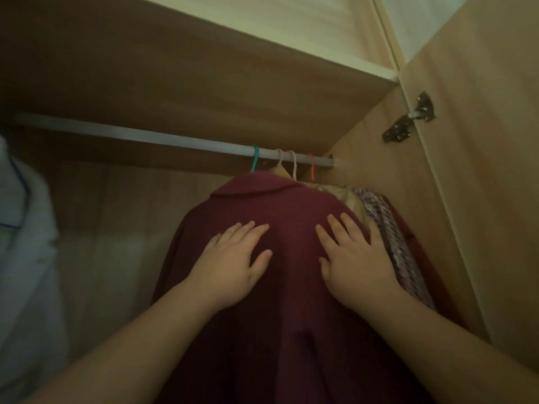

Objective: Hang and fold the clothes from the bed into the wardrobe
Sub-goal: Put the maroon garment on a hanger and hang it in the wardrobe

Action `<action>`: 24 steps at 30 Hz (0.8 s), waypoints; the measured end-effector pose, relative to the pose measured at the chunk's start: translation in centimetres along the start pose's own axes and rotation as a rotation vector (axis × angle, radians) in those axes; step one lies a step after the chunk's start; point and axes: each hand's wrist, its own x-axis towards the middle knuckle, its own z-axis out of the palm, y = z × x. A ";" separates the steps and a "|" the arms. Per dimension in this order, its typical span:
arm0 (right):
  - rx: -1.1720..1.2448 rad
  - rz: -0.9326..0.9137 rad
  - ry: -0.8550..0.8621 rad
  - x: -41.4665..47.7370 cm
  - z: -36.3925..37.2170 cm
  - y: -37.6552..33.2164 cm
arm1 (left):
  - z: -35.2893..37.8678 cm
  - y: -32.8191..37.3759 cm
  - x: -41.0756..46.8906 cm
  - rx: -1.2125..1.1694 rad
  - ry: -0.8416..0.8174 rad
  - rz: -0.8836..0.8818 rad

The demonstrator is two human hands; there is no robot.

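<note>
Inside dim wardrobe (455,199), maroon garment (277,217) hung on rail (145,137), apparently by teal hanger (255,161). Left hand (233,266) and right hand (354,263) pressed flat, open, gripping nothing. Risked slipping off if pushed harder.

A rail (175,139) runs left to right inside the wardrobe (204,68), under a shelf (291,30). Four hangers (255,161) crowd its right end, and the nearest garment (277,287) hangs below them with other clothes (388,228) behind it to the right. Both hands, left hand (233,266) and right hand (355,263), lie flat on that garment; another garment (26,258) hangs far left, and the door hinge (408,121) sits right.
</note>
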 end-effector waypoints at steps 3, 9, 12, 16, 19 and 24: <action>0.013 0.056 -0.068 -6.9 -2.0 1.4 | -0.2 4.0 -5.4 -0.100 -0.098 0.038; 0.022 0.133 -0.307 -22.7 -7.2 4.2 | 1.7 13.0 -18.0 -0.159 -0.241 0.117; 0.046 0.202 -0.431 -31.5 -10.9 5.0 | 3.2 17.8 -24.6 -0.225 -0.362 0.114; 0.044 0.296 -0.630 -42.6 -17.2 6.3 | 3.7 25.1 -33.0 -0.422 -0.565 0.092; 0.048 0.399 -0.695 -50.5 -22.9 6.8 | 2.6 30.8 -39.2 -0.533 -0.709 0.077; 0.030 0.640 -0.755 -62.5 -32.5 8.2 | -1.0 40.0 -49.1 -0.586 -0.902 0.079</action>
